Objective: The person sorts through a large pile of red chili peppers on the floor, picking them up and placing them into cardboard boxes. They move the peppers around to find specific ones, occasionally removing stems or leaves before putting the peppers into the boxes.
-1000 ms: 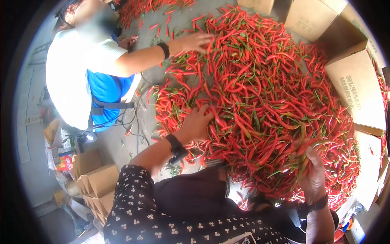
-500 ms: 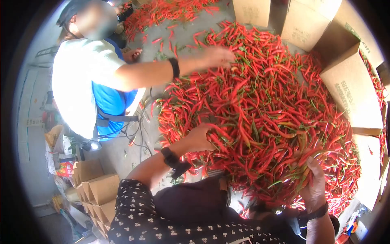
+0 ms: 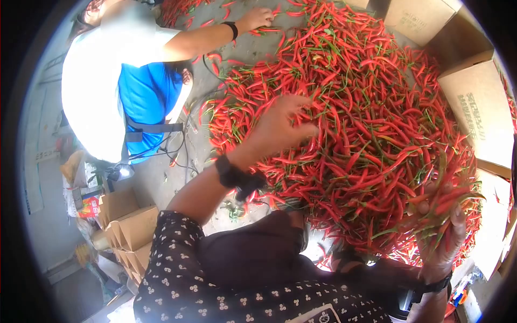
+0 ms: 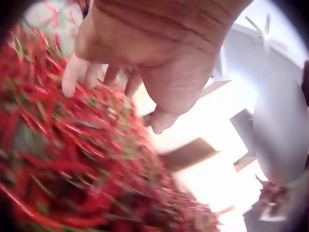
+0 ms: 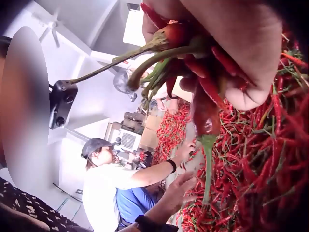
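Note:
A broad heap of red chili peppers (image 3: 355, 121) with green stems covers the floor in front of me. My left hand (image 3: 281, 129) hovers over the heap's left part, fingers spread and nothing held. In the left wrist view the same hand (image 4: 149, 48) has its fingers pointing down toward blurred peppers. At the heap's right side, my right hand (image 3: 442, 245) grips a bunch of chili peppers (image 3: 446, 202). The right wrist view gives a close look at those red bodies and long green stems, held between thumb and fingers; part of the bunch is hidden behind the hand.
A person in a white top (image 3: 94, 102) sits at the left, an arm (image 3: 204, 43) stretched to loose peppers at the back. Tall cardboard boxes (image 3: 479, 110) line the right side. Smaller cartons (image 3: 129, 226) stand at lower left, near a black cable (image 3: 186, 145) on the floor.
My left hand has risen off the heap's left edge and moved forward. My right hand has shifted right with its bunch. The other person's hand has drawn away from the heap toward the back.

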Available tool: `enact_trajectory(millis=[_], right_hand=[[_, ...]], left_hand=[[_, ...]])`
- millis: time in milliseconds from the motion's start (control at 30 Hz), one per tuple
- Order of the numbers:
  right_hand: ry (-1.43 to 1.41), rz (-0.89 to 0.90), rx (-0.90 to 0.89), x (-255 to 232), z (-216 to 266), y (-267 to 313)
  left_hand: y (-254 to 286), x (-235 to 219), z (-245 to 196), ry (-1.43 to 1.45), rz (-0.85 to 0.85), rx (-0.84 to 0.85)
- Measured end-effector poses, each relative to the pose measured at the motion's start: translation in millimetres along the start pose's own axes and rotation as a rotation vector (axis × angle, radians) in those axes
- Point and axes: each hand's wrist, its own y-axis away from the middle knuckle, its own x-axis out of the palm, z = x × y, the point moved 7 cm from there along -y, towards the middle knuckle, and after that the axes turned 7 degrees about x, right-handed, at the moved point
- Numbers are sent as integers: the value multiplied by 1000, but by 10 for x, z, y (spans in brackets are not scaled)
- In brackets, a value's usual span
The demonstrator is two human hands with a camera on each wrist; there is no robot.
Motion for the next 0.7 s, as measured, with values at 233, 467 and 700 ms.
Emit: enact_trajectory(millis=[233, 467, 700], right_hand=[[-116, -79, 154, -294, -252, -106], [-111, -122, 160, -450, -234, -79], [-114, -157, 130, -422, -181, -67]], left_hand=[[1227, -684, 1911, -594, -279, -618], [1450, -129, 1728, -594, -14, -506], [1350, 253, 1054, -487, 218, -223]])
